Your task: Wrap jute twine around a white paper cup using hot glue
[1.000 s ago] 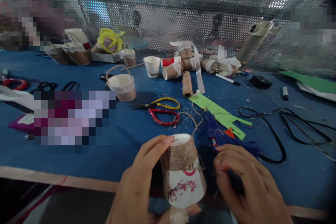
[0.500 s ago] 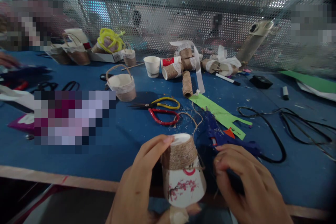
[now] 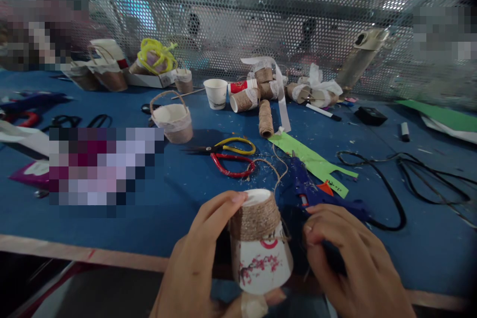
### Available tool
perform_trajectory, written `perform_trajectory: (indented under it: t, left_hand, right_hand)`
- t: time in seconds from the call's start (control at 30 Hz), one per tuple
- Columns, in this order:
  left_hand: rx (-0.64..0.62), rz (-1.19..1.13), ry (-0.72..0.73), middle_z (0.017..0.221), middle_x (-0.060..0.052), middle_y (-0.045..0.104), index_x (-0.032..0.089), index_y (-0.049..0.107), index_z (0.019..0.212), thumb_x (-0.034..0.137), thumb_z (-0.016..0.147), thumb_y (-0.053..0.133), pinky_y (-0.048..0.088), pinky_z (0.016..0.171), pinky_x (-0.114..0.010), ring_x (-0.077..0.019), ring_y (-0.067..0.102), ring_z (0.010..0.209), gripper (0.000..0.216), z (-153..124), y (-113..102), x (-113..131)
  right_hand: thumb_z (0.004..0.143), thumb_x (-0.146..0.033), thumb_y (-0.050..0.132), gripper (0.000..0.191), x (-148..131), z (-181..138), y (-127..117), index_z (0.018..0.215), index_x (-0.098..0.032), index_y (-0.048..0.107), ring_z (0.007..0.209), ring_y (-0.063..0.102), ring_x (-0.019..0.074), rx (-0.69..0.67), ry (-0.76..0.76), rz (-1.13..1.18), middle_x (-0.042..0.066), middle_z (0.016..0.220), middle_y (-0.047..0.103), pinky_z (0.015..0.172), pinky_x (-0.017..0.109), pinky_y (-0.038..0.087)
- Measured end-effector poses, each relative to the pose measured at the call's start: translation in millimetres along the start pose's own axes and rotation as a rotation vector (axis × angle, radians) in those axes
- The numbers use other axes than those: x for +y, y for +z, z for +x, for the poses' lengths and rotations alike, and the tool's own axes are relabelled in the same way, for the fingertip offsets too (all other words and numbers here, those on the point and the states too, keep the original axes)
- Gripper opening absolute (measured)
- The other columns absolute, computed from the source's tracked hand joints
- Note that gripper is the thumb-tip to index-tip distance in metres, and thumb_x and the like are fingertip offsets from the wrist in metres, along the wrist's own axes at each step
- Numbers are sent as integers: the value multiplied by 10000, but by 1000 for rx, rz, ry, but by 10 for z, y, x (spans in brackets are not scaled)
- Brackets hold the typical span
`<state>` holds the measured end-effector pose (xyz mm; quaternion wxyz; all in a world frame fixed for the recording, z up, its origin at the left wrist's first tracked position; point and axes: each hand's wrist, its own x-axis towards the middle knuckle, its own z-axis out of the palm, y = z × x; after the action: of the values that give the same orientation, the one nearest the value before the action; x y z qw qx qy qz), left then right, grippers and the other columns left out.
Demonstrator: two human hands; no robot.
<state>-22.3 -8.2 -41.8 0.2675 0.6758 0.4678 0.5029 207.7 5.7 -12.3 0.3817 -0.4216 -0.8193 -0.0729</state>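
Note:
My left hand (image 3: 197, 268) grips an upside-down white paper cup (image 3: 261, 263) with a pink blossom print. Brown twine (image 3: 255, 218) is wound round the cup's upper part, and a loose strand runs up from it across the table. My right hand (image 3: 354, 263) is closed beside the cup on the handle of a blue glue gun (image 3: 313, 194), whose nozzle points away from me. Both hands are at the near edge of the blue table (image 3: 175, 189).
Yellow and red scissors (image 3: 231, 156) lie just beyond the cup, a green paper strip (image 3: 313, 161) and a twine spool (image 3: 265, 118) behind them. A small basket cup (image 3: 172, 120), more wrapped cups (image 3: 246, 94) and black cables (image 3: 402, 179) lie about. A perforated metal screen backs the table.
My hands and the cup have barely moved. At the far left, another person's hand came in half a second ago and is gone now.

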Motion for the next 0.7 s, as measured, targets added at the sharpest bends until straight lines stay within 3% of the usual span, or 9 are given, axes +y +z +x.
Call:
perform_trajectory:
  t: [0.17,0.3,0.57,0.7]
  left_hand:
    - [-2,11,-20,1618,5,661,502,555,1605,705,961,814,737,852,-231,-299,743,1425,723,-8,-7,-5]
    - [-2,11,-2,1617,-15,666,480,560,1606,700,962,815,744,916,-281,-325,733,1441,727,-15,-3,-11]
    - [-10,-19,20,1608,-29,665,461,559,1620,670,964,833,739,756,-199,-303,779,1368,741,9,-6,-43]
    - [-63,16,123,1613,-36,653,433,512,1667,612,937,880,734,841,-199,-286,777,1369,837,36,-37,-105]
  right_hand:
    - [970,17,496,294,-2,-1,2,980,-276,522,637,771,152,6,-7,-14,-57,711,733,780,304,672]
    - [981,18,510,285,10,-24,10,982,-267,523,642,751,127,3,-3,-7,-64,718,720,844,283,657]
    - [963,17,512,274,10,-16,-6,958,-256,520,631,711,94,3,-13,0,-73,697,687,893,220,610]
    - [961,23,517,273,10,-1,-5,949,-250,533,630,704,83,2,-25,0,-71,701,692,922,212,598]
